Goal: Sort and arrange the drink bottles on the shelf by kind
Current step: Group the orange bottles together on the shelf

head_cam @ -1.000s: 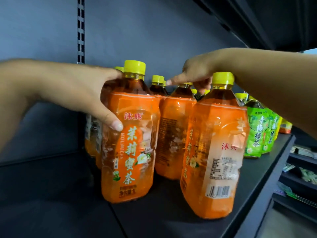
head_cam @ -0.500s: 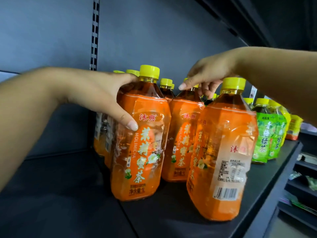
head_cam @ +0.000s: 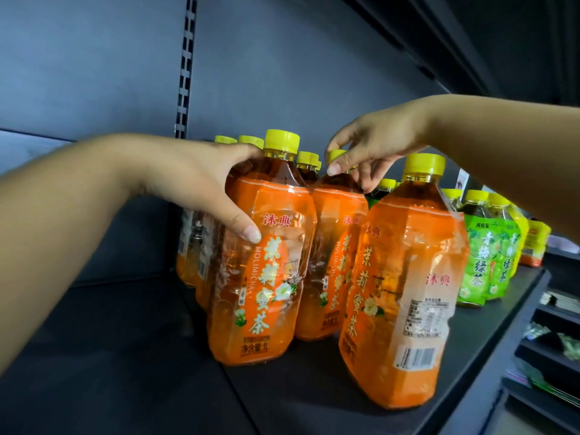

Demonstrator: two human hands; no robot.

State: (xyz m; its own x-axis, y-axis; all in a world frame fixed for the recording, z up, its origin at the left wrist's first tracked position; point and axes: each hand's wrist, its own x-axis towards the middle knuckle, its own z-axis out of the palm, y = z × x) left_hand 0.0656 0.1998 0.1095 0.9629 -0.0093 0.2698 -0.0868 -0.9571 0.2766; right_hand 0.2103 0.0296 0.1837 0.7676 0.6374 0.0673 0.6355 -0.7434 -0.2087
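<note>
Several orange-labelled tea bottles with yellow caps stand on the dark shelf [head_cam: 314, 387]. My left hand [head_cam: 201, 183] grips the shoulder of the front-left orange bottle [head_cam: 266, 262], thumb across its label. My right hand [head_cam: 370, 146] pinches the cap and neck of the middle orange bottle [head_cam: 332, 262] behind it. A third orange bottle [head_cam: 405, 287] stands nearest, at the front right, untouched. More orange bottles [head_cam: 194, 246] stand behind my left hand. Green-labelled tea bottles [head_cam: 480, 252] stand in a row to the right.
A yellow-and-orange pack [head_cam: 536, 243] sits at the shelf's far right end. The shelf's left part [head_cam: 94, 356] is bare. A slotted upright [head_cam: 185, 67] runs up the back wall. Lower shelves with goods [head_cam: 552, 340] show at the right.
The middle orange bottle has turned so its front label faces me. My right hand has shifted down onto its cap. My left hand keeps its grip on the front-left bottle.
</note>
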